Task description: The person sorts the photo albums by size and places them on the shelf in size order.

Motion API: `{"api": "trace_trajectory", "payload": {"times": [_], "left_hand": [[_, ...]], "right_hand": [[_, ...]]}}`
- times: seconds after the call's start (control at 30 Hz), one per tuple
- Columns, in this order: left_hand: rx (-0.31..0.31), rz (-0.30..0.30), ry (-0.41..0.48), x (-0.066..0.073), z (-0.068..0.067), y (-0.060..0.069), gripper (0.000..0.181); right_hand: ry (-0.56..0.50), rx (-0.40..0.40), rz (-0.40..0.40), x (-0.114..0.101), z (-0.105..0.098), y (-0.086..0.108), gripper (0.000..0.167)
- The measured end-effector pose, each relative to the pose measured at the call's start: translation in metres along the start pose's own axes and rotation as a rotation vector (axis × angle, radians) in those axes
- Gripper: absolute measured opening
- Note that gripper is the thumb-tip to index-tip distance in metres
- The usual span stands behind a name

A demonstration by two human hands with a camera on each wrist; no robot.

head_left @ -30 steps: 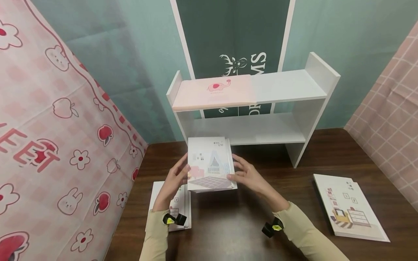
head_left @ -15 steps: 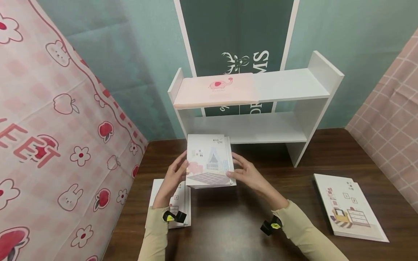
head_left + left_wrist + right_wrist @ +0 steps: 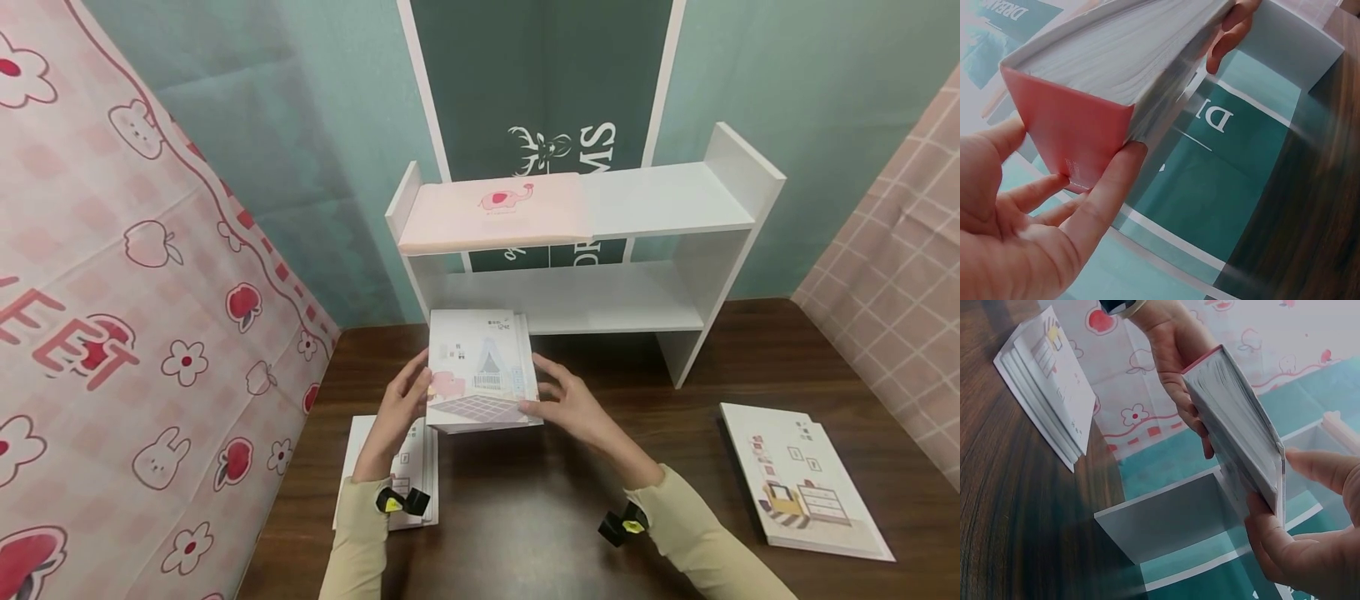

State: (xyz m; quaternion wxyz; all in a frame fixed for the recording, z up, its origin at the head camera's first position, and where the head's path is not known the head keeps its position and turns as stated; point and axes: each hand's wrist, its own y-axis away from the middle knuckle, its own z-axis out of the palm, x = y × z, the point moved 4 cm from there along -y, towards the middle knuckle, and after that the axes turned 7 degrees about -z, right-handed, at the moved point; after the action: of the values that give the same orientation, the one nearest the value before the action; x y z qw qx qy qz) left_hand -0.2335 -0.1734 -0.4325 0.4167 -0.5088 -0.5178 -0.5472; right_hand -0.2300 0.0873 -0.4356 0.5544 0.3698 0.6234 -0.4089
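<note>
Book (image 3: 480,367) is held above the tabletop (image 3: 510,517), in front of the shelf (image 3: 600,300); left grip (image 3: 397,417) holds its spine (image 3: 1063,125), which runs shelfward; right grip (image 3: 570,404) pinches the opposite edge; neither is clearly nearer.

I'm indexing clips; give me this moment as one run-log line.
left hand: holds book near spine; right hand: pinches its opposite edge; book: above table, before shelf; other books: on table, both sides
</note>
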Motion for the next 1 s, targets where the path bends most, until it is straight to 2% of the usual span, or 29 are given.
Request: {"api": "trace_trajectory", "payload": {"times": [0.1, 0.2, 0.4, 0.57, 0.67, 0.83, 1.0], "left_hand": [[-0.026, 0.011, 0.001, 0.004, 0.002, 0.003, 0.048], [-0.056, 0.052, -0.033, 0.014, 0.005, 0.010, 0.051], [-0.105, 0.154, -0.129, 0.032, 0.013, 0.024, 0.073], [-0.161, 0.216, -0.210, 0.037, 0.019, 0.031, 0.095], [-0.176, 0.230, -0.269, 0.038, 0.022, 0.034, 0.101], [-0.158, 0.243, -0.387, 0.040, 0.027, 0.039, 0.101], [-0.125, 0.264, -0.447, 0.043, 0.031, 0.041, 0.096]], "right_hand": [[0.023, -0.001, -0.050, -0.002, 0.001, 0.000, 0.089], [0.081, 0.002, -0.117, -0.004, 0.002, 0.002, 0.090], [0.211, 0.026, -0.205, -0.009, 0.005, 0.008, 0.095], [0.349, 0.025, -0.283, -0.011, 0.008, 0.011, 0.092], [0.434, 0.014, -0.352, -0.011, 0.010, 0.011, 0.086], [0.578, 0.002, -0.456, -0.012, 0.013, 0.012, 0.074], [0.648, 0.031, -0.506, -0.014, 0.015, 0.012, 0.068]]}}
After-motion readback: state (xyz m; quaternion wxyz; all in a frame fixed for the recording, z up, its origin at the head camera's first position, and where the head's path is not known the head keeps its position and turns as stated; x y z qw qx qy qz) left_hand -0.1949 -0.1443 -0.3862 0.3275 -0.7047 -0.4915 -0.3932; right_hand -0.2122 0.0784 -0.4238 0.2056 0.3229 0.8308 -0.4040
